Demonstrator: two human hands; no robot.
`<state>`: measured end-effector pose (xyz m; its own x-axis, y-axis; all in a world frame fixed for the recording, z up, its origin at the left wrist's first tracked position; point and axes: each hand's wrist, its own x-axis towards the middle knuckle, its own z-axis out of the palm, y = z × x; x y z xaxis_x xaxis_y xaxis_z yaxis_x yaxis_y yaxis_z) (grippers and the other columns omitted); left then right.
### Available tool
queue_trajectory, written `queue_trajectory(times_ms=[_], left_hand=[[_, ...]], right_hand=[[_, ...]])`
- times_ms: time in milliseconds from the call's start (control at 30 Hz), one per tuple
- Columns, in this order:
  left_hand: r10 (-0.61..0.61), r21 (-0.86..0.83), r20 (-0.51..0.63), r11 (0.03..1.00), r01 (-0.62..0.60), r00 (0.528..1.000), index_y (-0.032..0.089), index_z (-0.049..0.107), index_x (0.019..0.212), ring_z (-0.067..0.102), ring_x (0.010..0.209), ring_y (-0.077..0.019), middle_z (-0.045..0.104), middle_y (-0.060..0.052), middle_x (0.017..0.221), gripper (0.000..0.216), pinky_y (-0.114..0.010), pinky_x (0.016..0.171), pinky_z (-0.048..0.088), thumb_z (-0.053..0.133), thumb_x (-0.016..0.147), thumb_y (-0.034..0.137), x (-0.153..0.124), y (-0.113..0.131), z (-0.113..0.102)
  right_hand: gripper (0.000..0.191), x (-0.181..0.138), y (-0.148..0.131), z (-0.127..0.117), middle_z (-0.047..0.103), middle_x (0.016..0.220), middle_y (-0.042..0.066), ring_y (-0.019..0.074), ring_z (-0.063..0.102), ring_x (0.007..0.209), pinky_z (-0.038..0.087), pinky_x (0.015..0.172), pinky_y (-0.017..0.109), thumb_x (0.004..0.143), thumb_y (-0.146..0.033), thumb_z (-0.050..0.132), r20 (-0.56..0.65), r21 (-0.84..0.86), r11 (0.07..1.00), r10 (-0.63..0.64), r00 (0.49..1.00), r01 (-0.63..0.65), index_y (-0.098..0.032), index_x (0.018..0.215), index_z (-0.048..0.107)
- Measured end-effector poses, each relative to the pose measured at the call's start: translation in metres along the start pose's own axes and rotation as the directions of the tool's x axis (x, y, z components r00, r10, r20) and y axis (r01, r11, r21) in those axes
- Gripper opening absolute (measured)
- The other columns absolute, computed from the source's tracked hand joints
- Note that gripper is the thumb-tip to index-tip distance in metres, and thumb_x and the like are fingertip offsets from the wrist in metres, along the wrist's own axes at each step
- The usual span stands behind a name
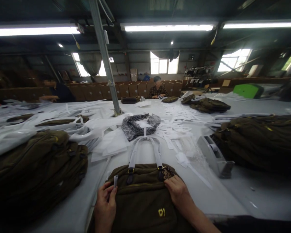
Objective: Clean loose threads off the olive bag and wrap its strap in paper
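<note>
The olive-brown soft fabric bag (143, 200) lies at the near edge of the white tabletop (233, 197), with its white-wrapped handles (145, 145) pointing away. It looks limp and light, so the top seam by the handle bases seems the best hold. The left hand (106, 207) pinches a small white strip (115, 181) at the bag's top left corner. The right hand (178, 192) rests on the top right with fingers bent; I cannot tell whether it grips the cloth.

Head cam, fwd-down, close over table (233, 194)

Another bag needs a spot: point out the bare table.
Bare table lies right of the olive bag, before the tape dispenser. A narrow strip runs between that bag and the left bag pile. Beyond the handles, white strips crowd it.
</note>
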<state>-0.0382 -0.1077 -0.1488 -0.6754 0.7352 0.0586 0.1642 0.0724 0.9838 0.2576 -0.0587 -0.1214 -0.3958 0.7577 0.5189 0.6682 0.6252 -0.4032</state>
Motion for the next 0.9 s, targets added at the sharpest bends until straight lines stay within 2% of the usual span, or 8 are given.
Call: queue_trajectory(times_ms=[100, 233, 333, 433, 567, 667, 733, 900], left_hand=[[-0.019, -0.058, -0.045, 0.998, 0.016, 0.999, 0.02, 0.049, 0.102, 0.064, 0.085, -0.024, 0.067, -0.003, 0.083, 0.054, -0.041, 0.082, 0.048, 0.068, 0.06, 0.047, 0.001, 0.004, 0.006], [-0.013, -0.151, -0.065, 0.988, 0.003, 0.998, 0.02, 0.05, 0.099, 0.064, 0.082, -0.0224, 0.065, -0.002, 0.079, 0.048, -0.043, 0.084, 0.047, 0.069, 0.061, 0.043, -0.001, 0.016, 0.015], [-0.014, -0.2, -0.072, 0.98, -0.001, 0.997, 0.021, 0.051, 0.097, 0.063, 0.084, -0.0217, 0.065, 0.0, 0.078, 0.046, -0.043, 0.086, 0.046, 0.07, 0.06, 0.041, -0.006, 0.02, 0.019], [-0.04, -0.252, -0.093, 0.968, 0.015, 0.995, 0.022, 0.051, 0.097, 0.063, 0.084, -0.0193, 0.065, 0.001, 0.08, 0.049, -0.036, 0.084, 0.047, 0.072, 0.057, 0.041, -0.014, 0.022, 0.019], [-0.026, -0.311, -0.109, 0.951, -0.009, 0.994, 0.023, 0.051, 0.097, 0.064, 0.08, -0.0137, 0.066, 0.002, 0.079, 0.05, -0.022, 0.077, 0.049, 0.075, 0.056, 0.038, -0.024, 0.024, 0.016], [-0.022, -0.327, -0.112, 0.945, -0.016, 0.994, 0.022, 0.052, 0.096, 0.064, 0.078, -0.0119, 0.066, 0.003, 0.08, 0.047, -0.019, 0.075, 0.05, 0.075, 0.058, 0.035, -0.027, 0.023, 0.014], [-0.034, -0.329, -0.112, 0.944, -0.005, 0.993, 0.022, 0.052, 0.096, 0.064, 0.079, -0.0118, 0.066, 0.002, 0.08, 0.045, -0.018, 0.074, 0.05, 0.075, 0.059, 0.035, -0.026, 0.02, 0.014], [-0.112, -0.353, -0.124, 0.934, 0.061, 0.986, 0.021, 0.055, 0.094, 0.064, 0.078, -0.0106, 0.068, 0.001, 0.08, 0.046, -0.015, 0.071, 0.05, 0.077, 0.056, 0.035, -0.022, 0.017, 0.014]], right_hand=[[0.028, 0.005, 0.006, 0.002, 0.06, 0.072, 0.005, 0.018, 0.051, 0.074, 0.043, 0.069, 0.029, 0.089, -0.012, 0.037, -0.018, -0.017, 1.0, 0.001, 1.0, -0.001, -0.018, 0.081, 0.063], [0.028, 0.009, 0.008, -0.01, 0.059, 0.075, 0.005, 0.0178, 0.051, 0.076, 0.043, 0.07, 0.029, 0.091, -0.014, 0.036, 0.009, 0.007, 0.999, 0.039, 0.999, -0.039, -0.018, 0.085, 0.063], [0.015, 0.011, -0.003, -0.019, 0.058, 0.083, 0.004, 0.0192, 0.05, 0.082, 0.044, 0.073, 0.032, 0.087, -0.021, 0.049, 0.05, 0.029, 0.997, 0.076, 0.996, -0.078, -0.022, 0.094, 0.062], [0.018, 0.015, -0.023, -0.016, 0.056, 0.091, 0.004, 0.0208, 0.049, 0.087, 0.042, 0.078, 0.034, 0.077, -0.023, 0.064, 0.066, -0.001, 0.997, 0.072, 0.995, -0.072, -0.027, 0.094, 0.063], [0.016, 0.021, -0.041, 0.009, 0.056, 0.087, 0.002, 0.0201, 0.049, 0.083, 0.04, 0.076, 0.034, 0.073, -0.019, 0.068, 0.106, -0.035, 0.996, 0.081, 0.991, -0.078, -0.025, 0.087, 0.062], [0.009, 0.022, -0.043, 0.026, 0.056, 0.08, 0.003, 0.0191, 0.048, 0.078, 0.039, 0.071, 0.033, 0.078, -0.012, 0.058, 0.052, -0.018, 1.0, 0.011, 0.999, -0.01, -0.021, 0.077, 0.06], [0.018, 0.019, -0.041, 0.032, 0.055, 0.075, 0.004, 0.0183, 0.047, 0.075, 0.038, 0.067, 0.032, 0.082, -0.008, 0.048, 0.006, 0.002, 0.998, -0.064, 0.998, 0.064, -0.019, 0.071, 0.058], [0.027, 0.011, -0.04, 0.031, 0.057, 0.073, 0.006, 0.0186, 0.05, 0.074, 0.042, 0.067, 0.032, 0.083, -0.003, 0.037, -0.097, 0.089, 0.968, -0.226, 0.969, 0.235, -0.017, 0.08, 0.06]])
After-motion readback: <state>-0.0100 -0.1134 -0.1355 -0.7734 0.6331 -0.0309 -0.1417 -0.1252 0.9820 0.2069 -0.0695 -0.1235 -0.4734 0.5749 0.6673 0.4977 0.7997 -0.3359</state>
